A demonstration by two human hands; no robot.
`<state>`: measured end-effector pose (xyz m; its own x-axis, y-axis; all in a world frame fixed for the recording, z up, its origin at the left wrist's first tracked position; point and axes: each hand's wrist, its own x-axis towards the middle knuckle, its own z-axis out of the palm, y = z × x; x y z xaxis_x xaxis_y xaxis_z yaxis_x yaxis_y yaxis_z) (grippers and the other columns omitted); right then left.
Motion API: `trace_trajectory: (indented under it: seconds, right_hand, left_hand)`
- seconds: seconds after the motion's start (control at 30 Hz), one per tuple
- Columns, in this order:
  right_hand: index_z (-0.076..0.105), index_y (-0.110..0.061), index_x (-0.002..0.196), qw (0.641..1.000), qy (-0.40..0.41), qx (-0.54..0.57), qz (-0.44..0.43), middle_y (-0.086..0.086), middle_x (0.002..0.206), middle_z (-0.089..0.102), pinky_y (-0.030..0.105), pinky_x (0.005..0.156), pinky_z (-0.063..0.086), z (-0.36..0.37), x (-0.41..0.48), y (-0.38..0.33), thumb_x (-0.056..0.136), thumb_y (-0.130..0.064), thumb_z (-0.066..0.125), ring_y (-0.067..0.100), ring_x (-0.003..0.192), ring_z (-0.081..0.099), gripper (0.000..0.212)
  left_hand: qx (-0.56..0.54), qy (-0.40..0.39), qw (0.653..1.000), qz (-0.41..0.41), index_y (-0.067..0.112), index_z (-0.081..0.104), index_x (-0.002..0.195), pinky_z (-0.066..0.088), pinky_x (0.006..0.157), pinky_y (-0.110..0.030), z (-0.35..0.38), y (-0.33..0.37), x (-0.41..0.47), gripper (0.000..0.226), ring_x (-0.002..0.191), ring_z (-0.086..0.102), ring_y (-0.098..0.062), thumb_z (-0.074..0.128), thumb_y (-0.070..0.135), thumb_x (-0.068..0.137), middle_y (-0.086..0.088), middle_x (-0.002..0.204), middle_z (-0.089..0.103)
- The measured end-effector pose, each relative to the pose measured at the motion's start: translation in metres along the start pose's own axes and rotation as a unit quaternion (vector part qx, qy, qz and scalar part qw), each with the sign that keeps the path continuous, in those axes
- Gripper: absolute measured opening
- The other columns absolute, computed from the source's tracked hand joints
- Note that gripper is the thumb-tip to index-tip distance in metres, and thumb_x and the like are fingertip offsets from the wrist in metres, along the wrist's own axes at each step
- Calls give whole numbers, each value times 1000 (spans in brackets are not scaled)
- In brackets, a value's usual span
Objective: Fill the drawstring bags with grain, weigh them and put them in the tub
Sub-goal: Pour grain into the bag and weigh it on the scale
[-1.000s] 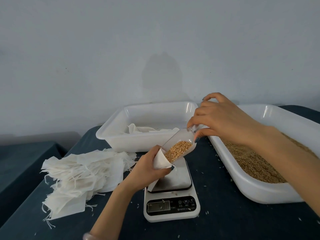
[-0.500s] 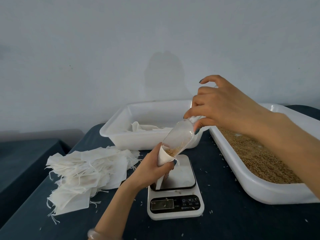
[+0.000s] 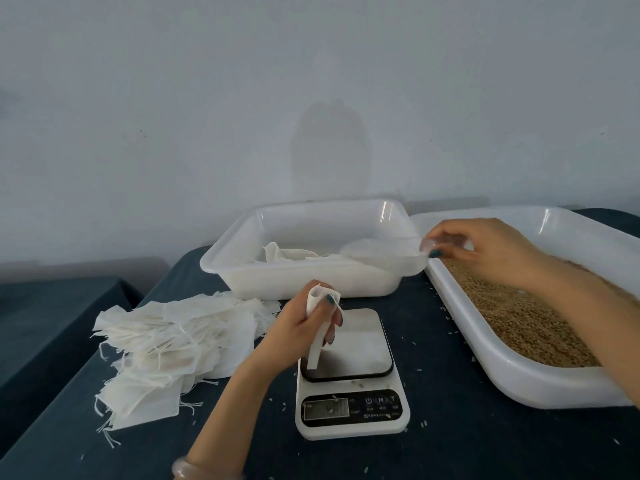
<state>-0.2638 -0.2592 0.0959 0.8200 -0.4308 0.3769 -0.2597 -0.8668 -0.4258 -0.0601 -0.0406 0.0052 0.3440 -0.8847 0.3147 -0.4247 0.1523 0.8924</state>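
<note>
My left hand (image 3: 306, 318) grips a small white drawstring bag (image 3: 316, 344) upright, its lower end touching the platform of the white kitchen scale (image 3: 349, 375). My right hand (image 3: 485, 249) pinches the handle of a clear plastic scoop (image 3: 381, 254), which lies level and looks empty over the right corner of the white tub (image 3: 311, 277). Some filled bags (image 3: 287, 252) lie inside that tub. The large white tray of golden grain (image 3: 519, 317) stands to the right, under my right forearm.
A heap of empty white drawstring bags (image 3: 166, 344) lies on the dark tablecloth (image 3: 485, 441) at the left. Loose grains are scattered around the scale. A pale wall rises close behind the tub and tray. The table edge falls away at the left.
The scoop has emptied its grain into the bag and swung back right, away from the bag, to lie level over the tub corner. My left hand has lowered the bag onto the scale.
</note>
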Motion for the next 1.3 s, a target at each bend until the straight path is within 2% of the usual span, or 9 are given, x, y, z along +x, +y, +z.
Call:
trace_trajectory:
  seconds: [0.23, 0.37, 0.47, 0.57, 0.67, 0.8, 0.97, 1.13, 1.3]
  right_hand:
    - [61, -19, 89, 974, 65, 26, 214, -4, 80, 69, 30, 66, 49, -6, -5, 43, 96, -43, 51, 18, 68, 67, 28]
    - [56, -7, 76, 940, -79, -139, 303, 4, 68, 53, 29, 63, 40, -6, -10, 56, 101, -41, 47, 18, 61, 50, 43]
    - [56, -10, 83, 880, -227, -257, 329, -2, 71, 47, 26, 62, 38, -3, -15, 50, 100, -48, 47, 11, 62, 43, 41]
    - [55, -3, 123, 865, -260, -263, 340, 0, 91, 55, 26, 77, 41, -1, -18, 42, 99, -50, 48, 13, 78, 51, 53]
    - [59, -7, 113, 862, -265, -275, 333, -2, 81, 51, 25, 70, 40, 1, -16, 36, 98, -52, 48, 12, 74, 49, 49]
    - [49, -17, 75, 882, -186, -323, 288, 0, 80, 54, 28, 72, 49, 0, -17, 22, 97, -53, 47, 16, 73, 53, 43]
    - [58, -21, 113, 977, 38, -178, 115, -3, 103, 63, 38, 79, 54, 21, -24, -22, 98, -38, 50, 16, 92, 60, 24]
    - [49, -34, 92, 999, 41, 17, 23, -18, 73, 58, 4, 56, 42, 73, -33, -73, 97, -37, 54, -15, 70, 56, 7]
    - [51, -29, 94, 987, 15, 90, 130, -12, 77, 59, 19, 53, 35, 131, -22, -41, 98, -41, 51, 2, 63, 56, 13]
  left_hand:
    - [76, 63, 993, 70, 33, 58, 86, 40, 90, -26, 0, 3, 10, 22, 102, 50, -19, 42, 29, 100, 13, 96, 55]
    - [31, 86, 994, 57, 22, 62, 91, 44, 88, -29, 6, 2, 20, 23, 94, 58, -14, 45, 13, 104, 8, 96, 64]
    - [55, 53, 996, 41, 22, 65, 93, 43, 83, -14, 5, -2, 18, 29, 93, 61, -3, 46, 1, 101, 14, 95, 68]
    - [89, 37, 995, -3, 18, 66, 100, 45, 85, -17, -2, -8, 11, 25, 94, 62, -2, 48, 1, 100, 11, 98, 70]
    - [64, 43, 997, -27, 14, 64, 109, 49, 86, -27, -8, -9, 4, 17, 96, 63, -10, 53, 4, 99, 1, 105, 69]
    - [10, 55, 998, -30, 14, 63, 111, 50, 93, -27, -14, -4, -1, 16, 108, 62, -23, 59, 9, 97, 2, 112, 68]
    - [-27, 69, 997, -11, 13, 65, 108, 50, 95, -25, -16, -5, -1, 16, 105, 64, -13, 56, 21, 99, 4, 105, 69]
    - [-30, 131, 991, -3, 17, 67, 101, 50, 84, -22, -23, -8, 2, 22, 94, 65, -9, 51, 31, 99, 5, 99, 71]
    - [-16, 186, 982, -19, 20, 68, 97, 50, 77, -26, -36, -15, 2, 22, 81, 63, -10, 50, 31, 102, 3, 89, 71]
